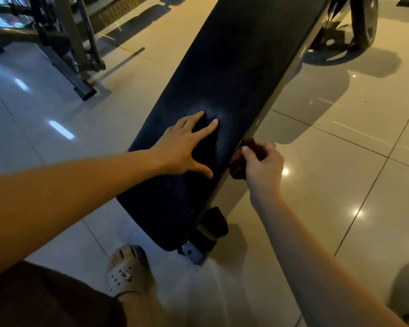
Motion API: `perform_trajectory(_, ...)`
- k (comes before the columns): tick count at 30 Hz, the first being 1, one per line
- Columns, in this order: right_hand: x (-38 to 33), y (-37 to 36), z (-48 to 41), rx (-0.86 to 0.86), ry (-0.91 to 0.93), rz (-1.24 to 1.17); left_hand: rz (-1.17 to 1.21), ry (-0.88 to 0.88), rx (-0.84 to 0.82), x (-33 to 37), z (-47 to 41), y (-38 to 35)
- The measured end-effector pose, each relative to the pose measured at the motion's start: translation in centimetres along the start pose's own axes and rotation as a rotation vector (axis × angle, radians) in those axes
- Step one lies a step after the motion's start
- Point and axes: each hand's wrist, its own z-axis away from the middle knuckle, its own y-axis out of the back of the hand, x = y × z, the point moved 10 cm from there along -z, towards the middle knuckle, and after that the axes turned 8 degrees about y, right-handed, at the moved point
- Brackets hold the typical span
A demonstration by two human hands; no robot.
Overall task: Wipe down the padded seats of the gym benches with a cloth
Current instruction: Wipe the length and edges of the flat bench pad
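A long black padded bench seat runs from the bottom centre up to the top right. Small droplets speckle the pad near its middle. My left hand rests flat on the seat with its fingers spread and straight. At the seat's right edge my right hand grips a dark reddish cloth, which is bunched against the side of the pad. Most of the cloth is hidden behind my fingers.
Glossy tiled floor surrounds the bench. The bench's foot and bracket sit under its near end. A grey machine frame stands at the upper left, a weight plate or wheel at the upper right. My sandalled foot is below the bench.
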Motion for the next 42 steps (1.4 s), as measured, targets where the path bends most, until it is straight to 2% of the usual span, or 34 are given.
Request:
perform_trajectory(2, 0.6, -0.5, 1.0, -0.016, 0.01, 0.033, 0.005, 0.0, -0.006, 0.2, 0.0, 0.0)
perform_trajectory(6, 3.3, -2.8, 5.9, -0.246, -0.064, 0.087, 0.009, 0.023, -0.009, 0.1, -0.1, 0.2)
perform_trajectory(9, 2.1, -0.9, 1.5, -0.105, -0.088, 0.058, 0.01, 0.017, -0.015, 0.2, -0.1, 0.3)
perform_trajectory(11, 0.9, -0.2, -1.4, -0.045, -0.039, 0.064, 0.006, 0.037, -0.017, 0.1, 0.1, 0.4)
perform_trajectory(16, 1.7, -1.7, 2.6, -0.143, -0.026, 0.123, 0.029, 0.03, -0.033, 0.0, 0.1, 0.3)
perform_trajectory(21, -0.4, -0.2, -3.2, -0.05, 0.131, 0.266, 0.033, 0.031, -0.018, 0.3, 0.2, 0.6)
perform_trajectory(26, -0.5, -2.2, 2.3, -0.264, 0.276, 0.302, 0.034, 0.032, -0.033, 0.4, 0.1, 0.6)
perform_trajectory(31, -2.6, 0.0, -3.8, -0.049, 0.237, 0.313, 0.02, 0.042, -0.019, 0.6, 0.2, 0.7)
perform_trajectory(36, -1.2, -2.3, 2.2, -0.242, 0.268, 0.297, 0.036, 0.033, -0.034, 0.4, 0.1, 0.5)
perform_trajectory(40, -2.3, -0.5, -2.9, -0.091, 0.261, 0.34, 0.021, 0.043, -0.022, 0.6, 0.1, 0.6)
perform_trajectory(42, -2.4, -0.8, -1.6, -0.115, 0.278, 0.301, 0.021, 0.045, -0.031, 0.7, 0.2, 0.6)
